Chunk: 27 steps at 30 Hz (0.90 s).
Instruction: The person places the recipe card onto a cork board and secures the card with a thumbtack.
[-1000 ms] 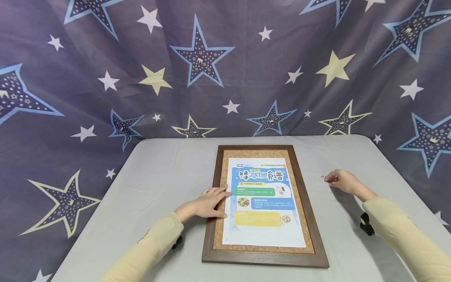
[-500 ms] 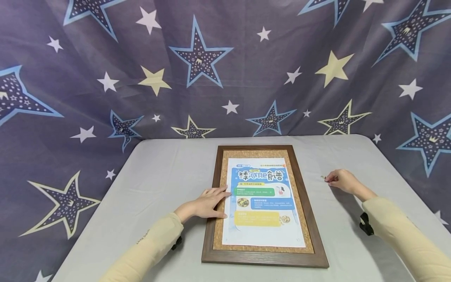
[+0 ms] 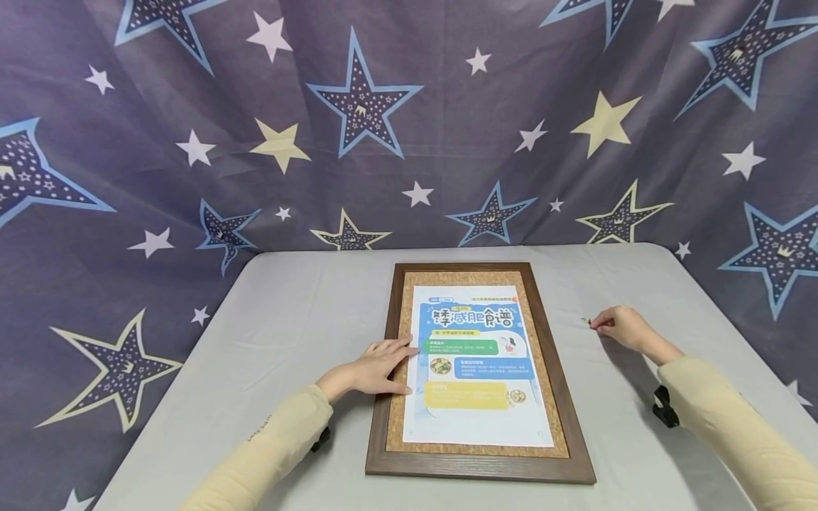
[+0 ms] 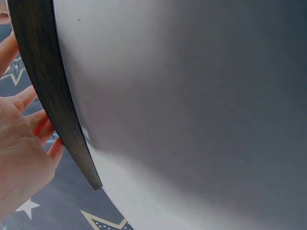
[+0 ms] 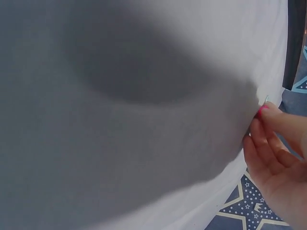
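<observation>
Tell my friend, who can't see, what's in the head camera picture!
A person's left hand rests at the left edge of a colourful printed sheet on a wood-framed corkboard, while the right hand pinches a tiny red thing, too small to name. A dark starry curtain hangs behind the pale table.

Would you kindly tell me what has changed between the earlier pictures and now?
Nothing has clearly moved, been picked up or let go. The left hand stays over the frame, the right hand stays to its right, and the paper lies as before.

Purple curtain (image 3: 447, 128) (star-patterned) behind pale table (image 3: 300, 319)
</observation>
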Tool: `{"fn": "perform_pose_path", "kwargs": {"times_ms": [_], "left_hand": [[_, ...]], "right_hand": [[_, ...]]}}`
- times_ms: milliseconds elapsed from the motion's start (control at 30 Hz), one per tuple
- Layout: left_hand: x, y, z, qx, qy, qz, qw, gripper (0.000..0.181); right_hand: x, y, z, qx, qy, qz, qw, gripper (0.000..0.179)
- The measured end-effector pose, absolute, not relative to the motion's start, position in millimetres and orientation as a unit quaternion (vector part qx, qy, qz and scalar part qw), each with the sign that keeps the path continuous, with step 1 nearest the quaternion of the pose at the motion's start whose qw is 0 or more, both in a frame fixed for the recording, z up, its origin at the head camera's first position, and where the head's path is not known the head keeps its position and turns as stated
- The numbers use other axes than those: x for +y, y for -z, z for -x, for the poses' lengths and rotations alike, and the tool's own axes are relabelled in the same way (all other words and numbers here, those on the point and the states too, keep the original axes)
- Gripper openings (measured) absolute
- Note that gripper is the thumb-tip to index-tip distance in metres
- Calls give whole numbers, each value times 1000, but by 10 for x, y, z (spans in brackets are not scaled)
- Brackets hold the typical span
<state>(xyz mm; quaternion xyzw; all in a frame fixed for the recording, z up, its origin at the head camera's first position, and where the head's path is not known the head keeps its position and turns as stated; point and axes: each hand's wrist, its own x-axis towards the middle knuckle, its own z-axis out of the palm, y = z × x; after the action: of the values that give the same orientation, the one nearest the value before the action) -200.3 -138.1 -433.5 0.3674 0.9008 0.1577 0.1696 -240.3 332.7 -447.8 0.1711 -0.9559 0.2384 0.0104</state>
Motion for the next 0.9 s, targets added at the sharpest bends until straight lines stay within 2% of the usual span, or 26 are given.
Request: {"fn": "perform_pose_path", "kwargs": {"times_ms": [367, 900], "left_hand": [[-1386, 4335, 2002, 899, -159, -372, 169, 69], [-1392, 4361, 2008, 901, -151, -370, 169, 69]], "right_hand": [[3223, 4419, 2416, -956, -228, -178, 51, 7], [2671, 4258, 2603, -935, -297, -192, 36, 9]]}}
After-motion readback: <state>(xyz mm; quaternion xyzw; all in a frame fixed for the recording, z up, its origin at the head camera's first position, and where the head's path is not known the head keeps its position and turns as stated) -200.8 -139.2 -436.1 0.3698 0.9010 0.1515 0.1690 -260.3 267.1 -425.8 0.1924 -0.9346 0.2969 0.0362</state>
